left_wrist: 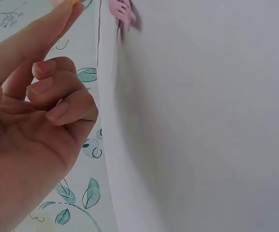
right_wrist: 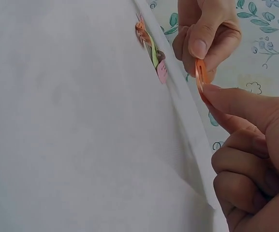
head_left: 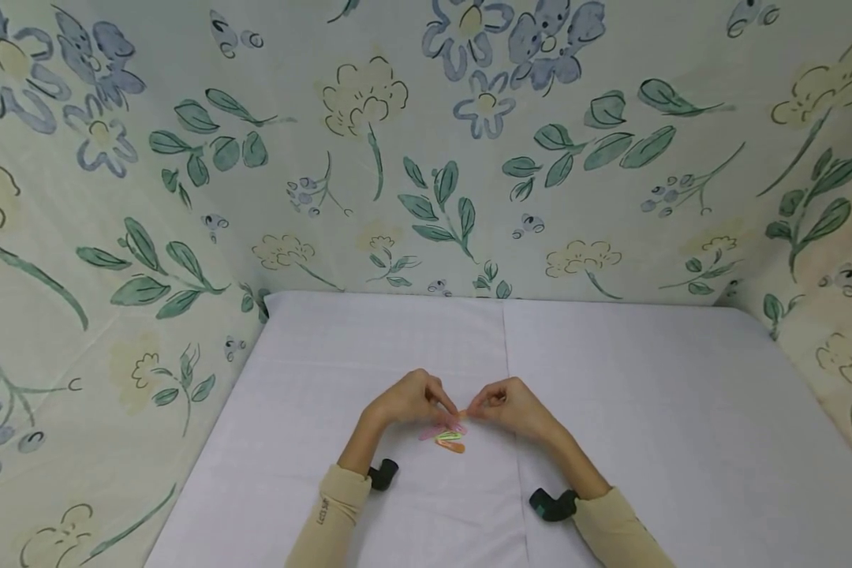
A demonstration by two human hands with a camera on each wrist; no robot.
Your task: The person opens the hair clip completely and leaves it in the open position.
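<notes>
An orange snap hair clip point(right_wrist: 200, 72) is held between both hands above the white cloth. My right hand point(right_wrist: 255, 145) pinches one end of it between thumb and forefinger, the other fingers curled in. At its other end my left hand point(right_wrist: 209, 34) pinches it with thumb and fingertips. In the head view the left hand point(head_left: 415, 398) and right hand point(head_left: 514, 406) nearly meet over a small group of clips. That group has a pink clip point(head_left: 431, 433), a yellow-green clip point(head_left: 449, 435) and another orange clip point(head_left: 450, 446). The left hand partly hides the pink ones.
A white cloth point(head_left: 397, 331) with a crease line covers the table. Floral fabric point(head_left: 369, 173) hangs behind and at both sides. A dark wrist camera point(head_left: 383, 475) sits at the left wrist, another dark camera point(head_left: 554, 505) at the right.
</notes>
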